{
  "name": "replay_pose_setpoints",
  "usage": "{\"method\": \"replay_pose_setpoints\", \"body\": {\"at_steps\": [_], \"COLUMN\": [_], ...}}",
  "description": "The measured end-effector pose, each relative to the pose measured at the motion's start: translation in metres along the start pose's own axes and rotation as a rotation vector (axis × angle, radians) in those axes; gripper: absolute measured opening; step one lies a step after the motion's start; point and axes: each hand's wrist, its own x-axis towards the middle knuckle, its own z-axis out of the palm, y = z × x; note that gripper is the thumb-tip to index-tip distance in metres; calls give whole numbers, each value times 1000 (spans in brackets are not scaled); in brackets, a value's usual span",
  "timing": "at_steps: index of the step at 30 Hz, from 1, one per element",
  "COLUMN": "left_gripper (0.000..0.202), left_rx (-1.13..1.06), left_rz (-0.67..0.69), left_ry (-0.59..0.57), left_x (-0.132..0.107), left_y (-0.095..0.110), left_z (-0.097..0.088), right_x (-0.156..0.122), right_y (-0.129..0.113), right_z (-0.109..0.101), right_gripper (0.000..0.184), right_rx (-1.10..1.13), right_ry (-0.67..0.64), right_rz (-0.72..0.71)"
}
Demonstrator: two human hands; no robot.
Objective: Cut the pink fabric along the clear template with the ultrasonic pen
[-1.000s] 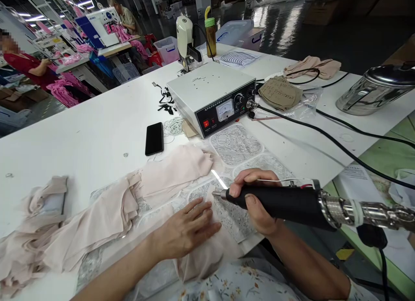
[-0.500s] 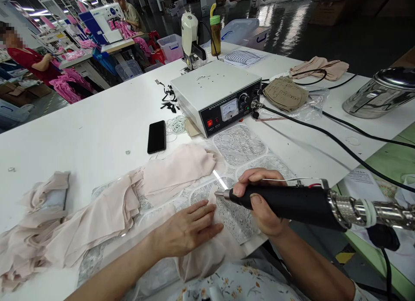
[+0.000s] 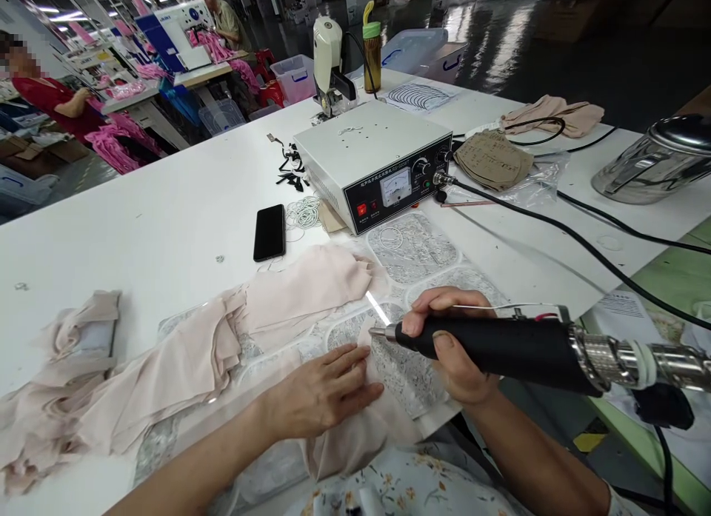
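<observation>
My right hand (image 3: 452,346) is wrapped round a black handheld ultrasonic welder (image 3: 500,353), held nearly level. Its metal tip touches or hovers just over a thin beige fabric piece (image 3: 389,420); which of the two I cannot tell. Flat on that fabric lies my left hand (image 3: 327,394), fingers stretched out, fingertips close to the tip. Beneath the fabric is a clear-topped template sheet (image 3: 414,249) with rounded outlines and a grey speckled pattern. A stack of beige fabric pieces (image 3: 308,286) rests beyond my left hand, and more beige fabric (image 3: 161,390) is heaped to the left.
A white control box (image 3: 372,161) with a dial stands behind the template, its black cable (image 3: 555,235) running right. Around it are a phone (image 3: 269,232), cord loops (image 3: 304,212), a bottle (image 3: 372,61), brown card pieces (image 3: 494,159) and a metal pot (image 3: 647,164). Other people work at sewing machines, far left.
The view has shifted very slightly. Both hands and the welder hold nearly the same position over the fabric.
</observation>
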Motion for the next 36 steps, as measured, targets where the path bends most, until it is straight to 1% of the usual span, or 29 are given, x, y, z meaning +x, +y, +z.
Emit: {"method": "replay_pose_setpoints", "body": {"at_steps": [4, 7, 11, 14, 19, 28, 32, 36], "left_gripper": [27, 26, 24, 23, 24, 24, 23, 23], "left_rx": [-16, -23, -27, -13, 0, -18, -20, -24], "left_rz": [-9, -18, -16, -19, -28, -27, -25, -29], "left_ry": [1, -15, -19, -7, -12, 2, 8, 28], "left_x": [0, 1, 1, 0, -1, -1, -1, -1], "left_y": [1, 2, 2, 2, 3, 2, 2, 2], "left_z": [1, 1, 1, 3, 5, 5, 5, 5], "right_x": [1, 1, -5, -11, -20, -19, -17, -19], "right_y": [-6, -20, -43, -52, -52, -50, -49, -45], "right_z": [1, -1, -6, -7, -5, -2, -1, -5], "right_gripper": [17, 15, 13, 12, 13, 12, 12, 11], "right_rx": [62, 114, 111, 64, 26, 14, 15, 23], "right_ry": [26, 61, -6, -53, -100, -88, -95, -112], "right_rz": [21, 51, 127, 179, 214, 228, 194, 165]}}
